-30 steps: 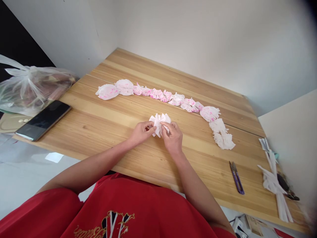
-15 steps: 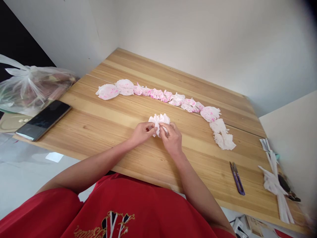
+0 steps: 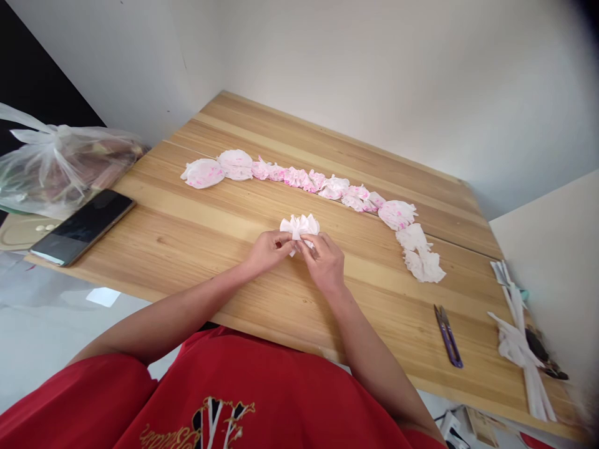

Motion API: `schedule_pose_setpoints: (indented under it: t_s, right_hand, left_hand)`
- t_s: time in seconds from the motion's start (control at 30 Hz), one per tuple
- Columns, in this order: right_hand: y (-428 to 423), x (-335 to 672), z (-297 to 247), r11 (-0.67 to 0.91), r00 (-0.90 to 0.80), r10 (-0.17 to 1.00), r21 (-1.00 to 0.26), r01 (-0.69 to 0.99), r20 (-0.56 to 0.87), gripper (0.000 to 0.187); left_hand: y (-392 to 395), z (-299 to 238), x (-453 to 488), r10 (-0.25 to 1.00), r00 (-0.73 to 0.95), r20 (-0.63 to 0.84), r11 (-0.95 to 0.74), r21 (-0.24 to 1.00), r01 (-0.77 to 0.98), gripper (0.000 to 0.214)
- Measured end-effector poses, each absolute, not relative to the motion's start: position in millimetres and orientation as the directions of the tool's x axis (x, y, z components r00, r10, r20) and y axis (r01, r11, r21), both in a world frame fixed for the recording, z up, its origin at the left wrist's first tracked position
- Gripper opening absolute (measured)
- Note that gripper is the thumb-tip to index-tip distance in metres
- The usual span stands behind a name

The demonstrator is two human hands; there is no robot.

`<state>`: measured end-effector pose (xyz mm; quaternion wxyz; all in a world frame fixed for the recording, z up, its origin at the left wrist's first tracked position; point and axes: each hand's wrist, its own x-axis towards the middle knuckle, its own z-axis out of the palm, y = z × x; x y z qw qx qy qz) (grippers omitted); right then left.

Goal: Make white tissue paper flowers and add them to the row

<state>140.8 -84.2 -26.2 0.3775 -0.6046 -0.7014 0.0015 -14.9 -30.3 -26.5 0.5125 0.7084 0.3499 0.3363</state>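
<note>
A white ruffled tissue paper flower (image 3: pixel 300 226) is between my two hands, over the near middle of the wooden table. My left hand (image 3: pixel 270 248) pinches its left lower side with thumb and forefinger. From the right, my right hand (image 3: pixel 324 257) pinches its lower edge, the fingertips of both hands almost meeting. The underside of the flower is hidden behind my fingers. Beyond my hands, a curved row of crumpled white and pink-spotted paper flowers (image 3: pixel 299 178) runs across the table.
Purple-handled thread snips (image 3: pixel 448 337) lie at the right. White strips (image 3: pixel 520 343) lie at the table's right edge, beside a dark object (image 3: pixel 538 347). A phone (image 3: pixel 83 226) and a tied plastic bag (image 3: pixel 60 165) are at the left. Walls border the wooden table (image 3: pixel 196 218).
My right fingertips have shifted slightly down and left toward my left fingertips, and more of the flower's top shows. The other things have stayed in place.
</note>
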Motion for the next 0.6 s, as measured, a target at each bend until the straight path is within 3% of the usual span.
schedule_pose_setpoints:
  t_s: [0.2,0.6]
  right_hand:
    - [-84.1,140.8,-26.0,0.257,0.056,0.856,-0.516,0.817,0.514,0.018]
    - [-84.3,138.7,-21.6,0.235,0.122,0.865,-0.608,0.758,0.487,0.015]
  left_hand:
    - [-28.9,-29.5,-14.3,0.849,0.509,0.145,-0.270,0.946,0.182,0.033]
    - [-30.3,-29.4,-12.6,0.870,0.484,0.095,-0.161,0.982,0.098,0.030]
